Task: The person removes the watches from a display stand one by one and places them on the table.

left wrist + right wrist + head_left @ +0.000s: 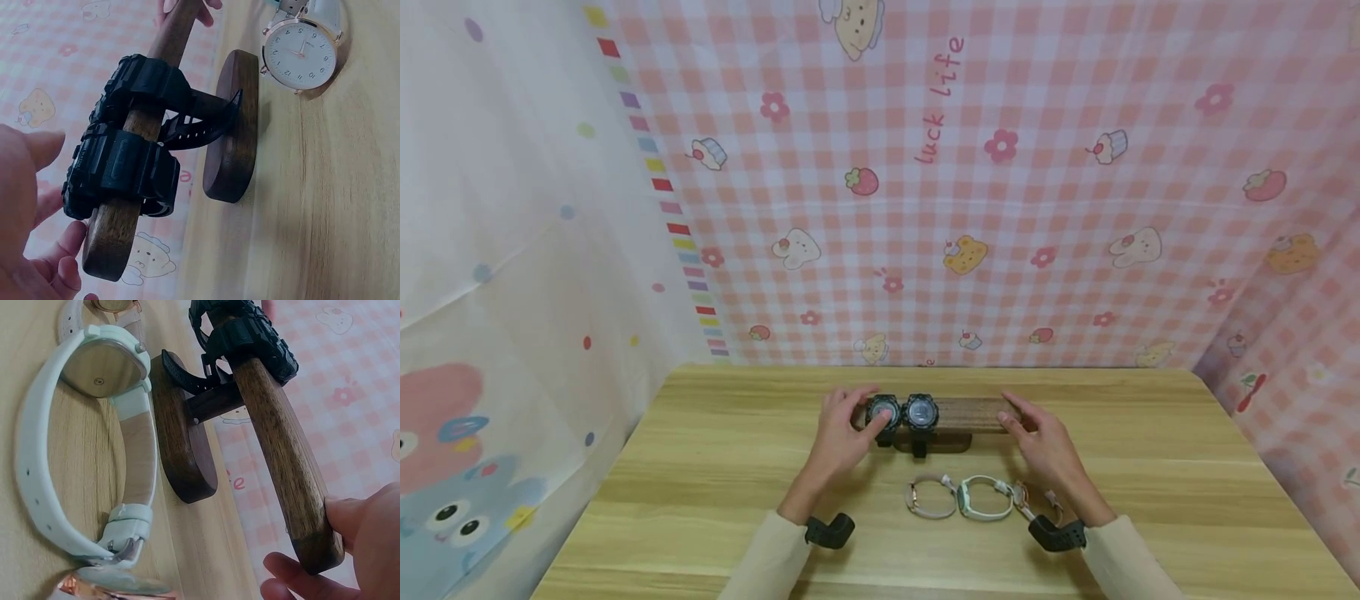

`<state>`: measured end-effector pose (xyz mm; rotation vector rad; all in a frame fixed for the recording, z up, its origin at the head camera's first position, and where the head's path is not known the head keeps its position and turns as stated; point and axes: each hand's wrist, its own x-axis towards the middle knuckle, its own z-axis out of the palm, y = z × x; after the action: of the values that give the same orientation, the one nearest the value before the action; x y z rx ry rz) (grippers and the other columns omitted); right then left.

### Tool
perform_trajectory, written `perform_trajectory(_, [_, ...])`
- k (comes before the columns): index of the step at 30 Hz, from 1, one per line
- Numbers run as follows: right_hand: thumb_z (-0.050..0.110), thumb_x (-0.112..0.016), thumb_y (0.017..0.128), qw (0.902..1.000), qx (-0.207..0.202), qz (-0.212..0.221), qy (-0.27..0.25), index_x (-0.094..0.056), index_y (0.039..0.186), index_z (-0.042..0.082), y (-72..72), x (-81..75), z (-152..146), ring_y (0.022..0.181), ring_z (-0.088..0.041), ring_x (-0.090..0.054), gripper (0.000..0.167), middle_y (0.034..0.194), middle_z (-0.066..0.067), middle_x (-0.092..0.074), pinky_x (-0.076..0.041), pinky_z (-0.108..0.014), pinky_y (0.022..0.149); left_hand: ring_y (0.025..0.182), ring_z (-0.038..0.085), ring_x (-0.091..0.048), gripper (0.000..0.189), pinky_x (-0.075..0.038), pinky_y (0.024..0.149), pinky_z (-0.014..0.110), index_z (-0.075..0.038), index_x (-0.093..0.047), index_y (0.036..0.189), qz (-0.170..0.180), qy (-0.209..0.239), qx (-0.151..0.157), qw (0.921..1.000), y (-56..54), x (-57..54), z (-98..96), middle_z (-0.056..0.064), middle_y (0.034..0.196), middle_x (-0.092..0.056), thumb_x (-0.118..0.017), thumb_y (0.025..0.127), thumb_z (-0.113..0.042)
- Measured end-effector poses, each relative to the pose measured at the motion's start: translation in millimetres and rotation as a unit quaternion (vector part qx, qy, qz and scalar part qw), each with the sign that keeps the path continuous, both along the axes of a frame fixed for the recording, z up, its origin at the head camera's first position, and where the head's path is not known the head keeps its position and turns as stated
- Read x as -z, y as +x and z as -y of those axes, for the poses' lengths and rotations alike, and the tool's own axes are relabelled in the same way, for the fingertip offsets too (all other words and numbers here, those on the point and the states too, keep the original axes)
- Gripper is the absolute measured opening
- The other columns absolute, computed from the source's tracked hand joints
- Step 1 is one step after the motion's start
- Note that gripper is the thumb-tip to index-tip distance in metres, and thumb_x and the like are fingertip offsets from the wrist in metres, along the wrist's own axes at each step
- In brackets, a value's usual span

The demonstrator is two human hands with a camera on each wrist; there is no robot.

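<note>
A dark wooden watch stand (973, 415) bears two black digital watches (883, 411) side by side on the left of its bar. My left hand (842, 425) is at the bar's left end. In the left wrist view its fingertips (74, 240) lie right at the wood, while the thumb stands apart from the nearer watch. With thumb and fingers, my right hand (1041, 437) pinches the bar's bare right end. The loose strap of the inner watch (212, 128) hangs toward the stand's oval base (187, 450).
Three strap watches lie in a row in front of the stand: a pale one with a rose-gold case (931, 497), a mint-green one (985, 498) and a white one with rose-gold trim (300, 55). A checked cloth (962, 208) hangs behind the wooden table (715, 467).
</note>
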<state>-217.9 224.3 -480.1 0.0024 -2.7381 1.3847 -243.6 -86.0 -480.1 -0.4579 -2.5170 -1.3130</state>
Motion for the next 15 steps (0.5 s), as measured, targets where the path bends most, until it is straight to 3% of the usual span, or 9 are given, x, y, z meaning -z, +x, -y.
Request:
perform_trajectory(7, [0.037, -0.057, 0.101, 1.0000, 0.002, 0.004, 0.003, -0.049, 0.147, 0.015, -1.2, 1.9, 0.8, 0.090, -0.023, -0.055, 0.051, 0.107, -0.013, -0.065, -0.042, -0.033, 0.072, 0.095, 0.020, -0.038, 0.051, -0.026, 0.084, 0.039, -0.017, -0.065, 0.128, 0.022, -0.018, 0.004, 0.9996, 0.9, 1.9, -0.7, 0.001, 0.095, -0.047, -0.081, 0.083, -0.034])
perform_trajectory(15, [0.036, -0.057, 0.101, 0.9999, 0.003, 0.009, 0.010, -0.049, 0.147, 0.016, -0.4, -0.3, 0.1, 0.090, -0.023, -0.056, 0.051, 0.105, -0.013, -0.065, -0.042, -0.033, 0.073, 0.095, 0.021, -0.038, 0.050, -0.028, 0.086, 0.038, -0.017, -0.066, 0.127, 0.036, -0.009, 0.003, 0.9993, 0.7, 0.6, 1.3, 0.003, 0.097, -0.049, -0.083, 0.081, -0.029])
